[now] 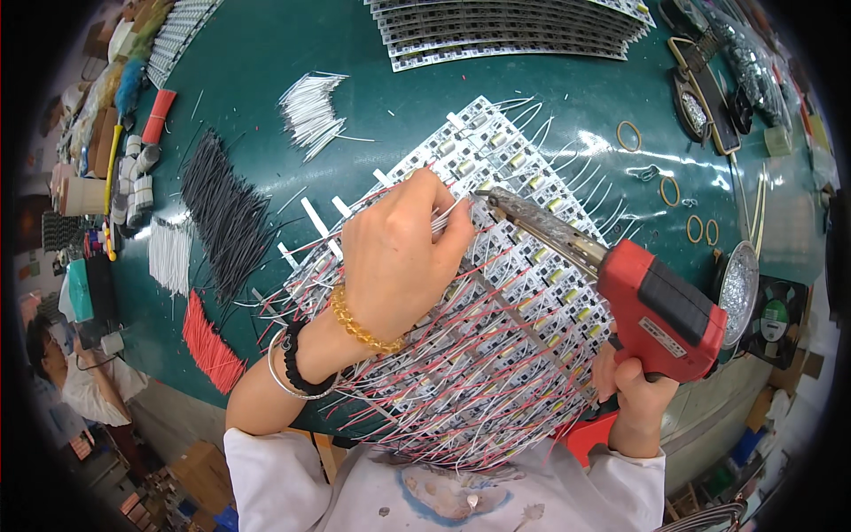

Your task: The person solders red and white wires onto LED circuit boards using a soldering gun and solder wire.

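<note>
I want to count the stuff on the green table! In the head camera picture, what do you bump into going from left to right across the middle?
White wire bundle → black wire bundle → left hand pinching a wire → soldering gun's metal tip → red soldering gun, held by the right hand → shiny round dish.

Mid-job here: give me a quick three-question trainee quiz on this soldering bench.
1. True or false: the right hand grips the red soldering gun.
2. What does the left hand pinch? A) a rubber band B) a thin white wire C) the black wire pile
3. Fill in: the gun's tip points at the ____ of LED strips.

Key: 1 true. 2 B, the white wire. 3 panel.
</note>
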Motion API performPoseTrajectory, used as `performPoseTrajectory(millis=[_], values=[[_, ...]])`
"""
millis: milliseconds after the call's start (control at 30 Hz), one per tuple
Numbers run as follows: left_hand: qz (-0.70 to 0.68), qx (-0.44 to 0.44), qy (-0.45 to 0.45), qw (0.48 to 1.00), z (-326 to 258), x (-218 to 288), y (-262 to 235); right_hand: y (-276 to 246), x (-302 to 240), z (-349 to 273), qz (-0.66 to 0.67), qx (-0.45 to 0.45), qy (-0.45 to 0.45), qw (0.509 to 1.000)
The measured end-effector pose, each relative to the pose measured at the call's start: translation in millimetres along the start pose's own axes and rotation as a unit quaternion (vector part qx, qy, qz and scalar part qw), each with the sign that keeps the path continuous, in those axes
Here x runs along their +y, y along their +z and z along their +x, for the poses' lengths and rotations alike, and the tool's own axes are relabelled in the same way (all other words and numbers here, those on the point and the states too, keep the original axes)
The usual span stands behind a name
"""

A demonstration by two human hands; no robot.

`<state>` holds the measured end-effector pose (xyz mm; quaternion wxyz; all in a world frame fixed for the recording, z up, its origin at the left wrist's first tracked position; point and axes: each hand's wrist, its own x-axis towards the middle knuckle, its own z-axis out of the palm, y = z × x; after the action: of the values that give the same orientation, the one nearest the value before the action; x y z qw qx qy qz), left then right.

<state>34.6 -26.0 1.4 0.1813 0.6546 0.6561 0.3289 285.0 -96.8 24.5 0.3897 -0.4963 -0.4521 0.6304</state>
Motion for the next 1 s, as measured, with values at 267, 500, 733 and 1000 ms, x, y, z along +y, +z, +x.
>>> performPoseTrajectory(millis=[267, 500, 733, 1000], values=[[0.018, -0.016, -0.013, 1.0, 0.4, 1.3, -1.7, 2.1, -2.8, -0.8, 0.045, 0.021, 0.014, 0.999], [0.025, -0.014, 0.004, 1.0, 0.8, 2.0, -1.2, 1.4, -2.9, -1.1, 0.043, 0.034, -0.048, 0.997], [0.031, -0.013, 0.008, 0.999, -0.9, -2.3, -0.7, 2.4, -1.1, -5.3, 0.005, 0.089, -0.122, 0.989], [0.025, 0.053, 0.042, 0.997, 9.7, 12.7, -32.8, -8.0, -1.5, -22.7, 0.014, 0.14, -0.127, 0.982]])
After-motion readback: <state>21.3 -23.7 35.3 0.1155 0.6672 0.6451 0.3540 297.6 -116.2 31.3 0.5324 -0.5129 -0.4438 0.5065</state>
